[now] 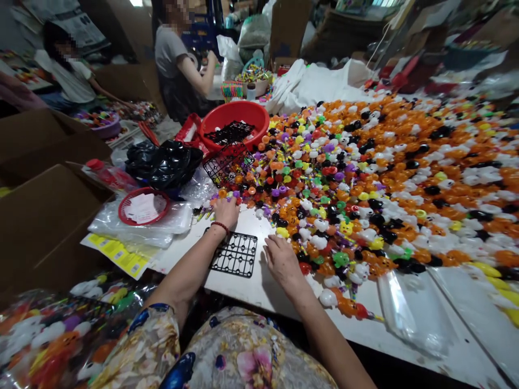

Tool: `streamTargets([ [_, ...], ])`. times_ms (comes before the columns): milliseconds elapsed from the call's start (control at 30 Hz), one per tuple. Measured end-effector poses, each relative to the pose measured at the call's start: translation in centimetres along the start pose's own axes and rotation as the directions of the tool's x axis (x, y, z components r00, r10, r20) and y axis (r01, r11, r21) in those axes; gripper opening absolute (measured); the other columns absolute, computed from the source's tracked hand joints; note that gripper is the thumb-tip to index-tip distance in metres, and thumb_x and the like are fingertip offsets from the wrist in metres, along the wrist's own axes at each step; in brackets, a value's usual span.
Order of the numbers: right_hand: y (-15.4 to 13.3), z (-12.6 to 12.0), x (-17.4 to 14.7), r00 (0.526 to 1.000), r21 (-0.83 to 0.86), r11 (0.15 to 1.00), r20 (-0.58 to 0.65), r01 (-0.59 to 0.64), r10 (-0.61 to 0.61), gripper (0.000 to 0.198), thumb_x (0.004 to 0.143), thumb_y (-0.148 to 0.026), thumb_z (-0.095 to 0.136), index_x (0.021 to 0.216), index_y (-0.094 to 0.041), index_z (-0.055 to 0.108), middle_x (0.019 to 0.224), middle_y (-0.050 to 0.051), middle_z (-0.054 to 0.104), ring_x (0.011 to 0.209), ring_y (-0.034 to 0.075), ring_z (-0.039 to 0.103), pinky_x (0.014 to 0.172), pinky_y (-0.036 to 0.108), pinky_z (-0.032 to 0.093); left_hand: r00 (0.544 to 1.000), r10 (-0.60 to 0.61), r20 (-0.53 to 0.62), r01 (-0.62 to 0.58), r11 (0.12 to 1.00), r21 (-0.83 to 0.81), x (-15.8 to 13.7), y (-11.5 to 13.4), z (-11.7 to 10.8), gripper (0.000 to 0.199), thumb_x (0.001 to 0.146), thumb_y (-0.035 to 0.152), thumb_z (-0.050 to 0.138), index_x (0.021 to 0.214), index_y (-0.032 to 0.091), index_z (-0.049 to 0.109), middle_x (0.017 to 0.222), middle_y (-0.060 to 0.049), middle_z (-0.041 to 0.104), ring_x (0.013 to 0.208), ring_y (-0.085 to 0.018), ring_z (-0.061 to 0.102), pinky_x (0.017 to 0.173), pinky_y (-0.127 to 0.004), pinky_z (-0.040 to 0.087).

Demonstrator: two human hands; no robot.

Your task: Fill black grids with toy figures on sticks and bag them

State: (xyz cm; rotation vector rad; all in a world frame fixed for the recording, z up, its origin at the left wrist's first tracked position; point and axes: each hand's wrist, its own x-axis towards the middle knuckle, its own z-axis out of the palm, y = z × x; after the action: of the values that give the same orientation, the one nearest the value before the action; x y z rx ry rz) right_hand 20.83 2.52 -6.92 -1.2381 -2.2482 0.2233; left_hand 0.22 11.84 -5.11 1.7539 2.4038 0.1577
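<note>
My left hand, with a dark red bead bracelet on the wrist, reaches past a black plastic grid lying flat on the white table. Its fingers are apart and bent at the near edge of the small coloured toy pieces; the tips are partly hidden, and I see nothing held. To the right of the grid, my right hand hovers low over or rests on the table, fingers loosely stretched and holding nothing. Beside it spreads a big heap of orange, white and black plastic figures.
A red basin with black grids stands behind, and another black grid leans near it. On the left are a small red basket with paper slips, a black bag and cardboard boxes. Clear bags lie right. Two people sit beyond.
</note>
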Motion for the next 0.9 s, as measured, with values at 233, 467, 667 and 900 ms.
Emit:
streamTargets([
  [233, 0.1, 0.0, 0.0, 0.994, 0.271, 0.957, -0.002, -0.102, 0.107, 0.035, 0.094, -0.024, 0.044, 0.122, -0.017, 0.064, 0.112, 0.017, 0.070, 0.103, 0.027, 0.066, 0.093, 0.046, 0.054, 0.993, -0.112, -0.048, 0.093, 0.952, -0.292, -0.5, 0.7, -2.0, 0.013, 0.086, 0.014, 0.048, 0.096, 0.017, 0.055, 0.098, -0.012, 0.067, 0.103, -0.029, 0.061, 0.092, -0.043, 0.041],
  [467, 0.7, 0.0, 1.1, 0.895, 0.604, 0.710, 0.011, -0.362, 0.446, 0.057, 0.096, -0.043, 0.043, 0.148, -0.020, 0.040, 0.134, 0.014, 0.061, 0.123, 0.025, 0.059, 0.103, 0.043, 0.048, 0.954, 0.301, 0.000, -0.234, 0.740, -0.630, -7.5, 5.1, -1.7, 0.019, 0.082, 0.017, 0.057, 0.098, 0.022, 0.047, 0.088, -0.001, 0.066, 0.082, -0.017, 0.064, 0.075, -0.028, 0.049],
  [667, 2.7, -1.8, -0.9, 0.883, 0.529, 0.771, -0.081, -0.355, 0.463, 0.045, 0.095, -0.037, 0.046, 0.136, -0.022, 0.055, 0.132, 0.012, 0.063, 0.121, 0.025, 0.060, 0.104, 0.043, 0.049, 0.781, 0.611, 0.130, -0.355, 0.604, -0.714, -10.0, 7.2, -1.5, 0.017, 0.077, 0.016, 0.056, 0.093, 0.021, 0.051, 0.086, -0.001, 0.067, 0.080, -0.017, 0.064, 0.073, -0.028, 0.049],
  [900, 2.5, -6.0, -6.5, 0.895, 0.395, 0.857, -0.155, -0.332, 0.418, 0.040, 0.093, -0.026, 0.048, 0.133, -0.023, 0.058, 0.123, 0.010, 0.066, 0.116, 0.022, 0.062, 0.102, 0.038, 0.051, 0.739, 0.673, 0.025, -0.545, 0.620, -0.564, -5.9, 14.3, -3.6, 0.010, 0.085, 0.023, 0.052, 0.082, 0.019, 0.061, 0.084, -0.004, 0.068, 0.079, -0.019, 0.063, 0.073, -0.029, 0.048],
])
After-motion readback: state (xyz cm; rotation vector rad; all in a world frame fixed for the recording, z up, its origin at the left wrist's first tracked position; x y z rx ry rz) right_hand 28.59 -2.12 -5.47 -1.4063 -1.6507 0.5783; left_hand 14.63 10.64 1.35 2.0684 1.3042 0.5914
